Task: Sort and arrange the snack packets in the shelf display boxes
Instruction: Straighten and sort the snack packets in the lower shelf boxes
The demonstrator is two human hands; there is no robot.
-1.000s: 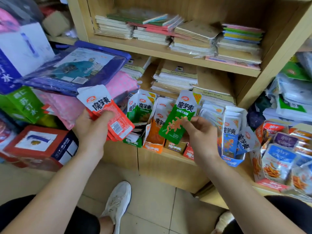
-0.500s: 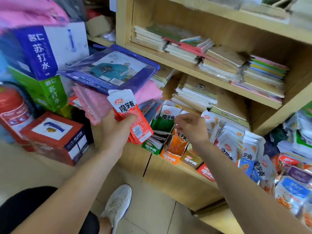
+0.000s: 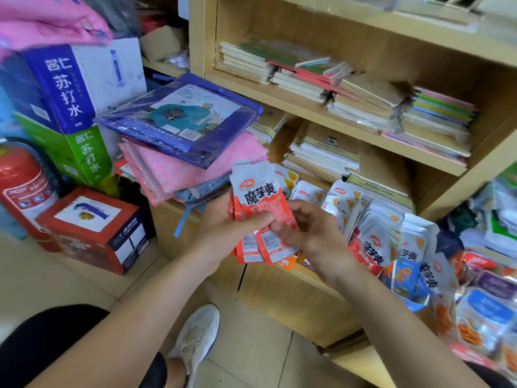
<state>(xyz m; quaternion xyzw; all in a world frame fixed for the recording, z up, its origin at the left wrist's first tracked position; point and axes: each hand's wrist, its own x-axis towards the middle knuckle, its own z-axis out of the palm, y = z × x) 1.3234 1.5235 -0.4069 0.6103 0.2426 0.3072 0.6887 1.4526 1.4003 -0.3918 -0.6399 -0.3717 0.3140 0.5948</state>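
Wooden shelf unit point(image 3: 279, 301), stacked notebooks point(image 3: 307, 79) up top. L hand point(image 3: 221, 233) grips fanned stack of red-white foil snack packets point(image 3: 260, 205) just before shelf's front edge; R hand point(image 3: 316, 236), fingers curled, pinches stack's lower right side.

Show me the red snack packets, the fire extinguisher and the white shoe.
red snack packets point(image 3: 261, 204), head view, on the printed front of the top packet.
fire extinguisher point(image 3: 21, 189), head view, on its red body.
white shoe point(image 3: 195, 334), head view, on the laced upper.
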